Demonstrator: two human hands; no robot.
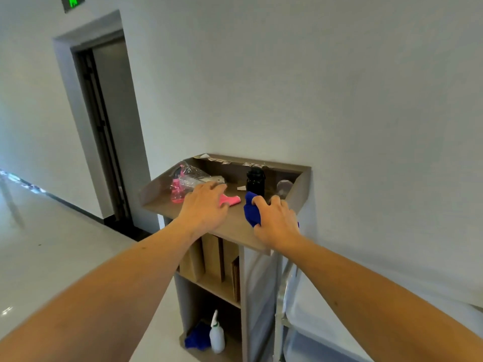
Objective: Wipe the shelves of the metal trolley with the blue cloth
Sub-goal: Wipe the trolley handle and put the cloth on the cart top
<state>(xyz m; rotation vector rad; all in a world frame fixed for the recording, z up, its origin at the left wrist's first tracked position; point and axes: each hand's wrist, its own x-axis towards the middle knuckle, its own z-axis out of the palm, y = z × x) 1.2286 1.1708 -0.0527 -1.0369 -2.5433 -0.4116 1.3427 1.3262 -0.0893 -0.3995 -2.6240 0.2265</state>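
My right hand [277, 220] is shut on a bunched blue cloth [251, 210], pressing it onto the sloped brown top of a wooden stand [235, 228] near its right side. My left hand [203, 207] lies flat on the same top, fingers spread over a pink object [231, 200] that pokes out from under them. Just right of the stand, a shiny metal frame [286, 283] shows under a pale plastic cover; little else of it is visible.
On the stand's top sit a pink spray bottle [177, 192], a clear plastic bag [194, 175] and a black bottle [255, 181]. Brown boards [214, 257] fill the middle shelf. A white spray bottle [217, 335] and another blue cloth [197, 338] sit at the bottom. A grey door [109, 126] stands on the left.
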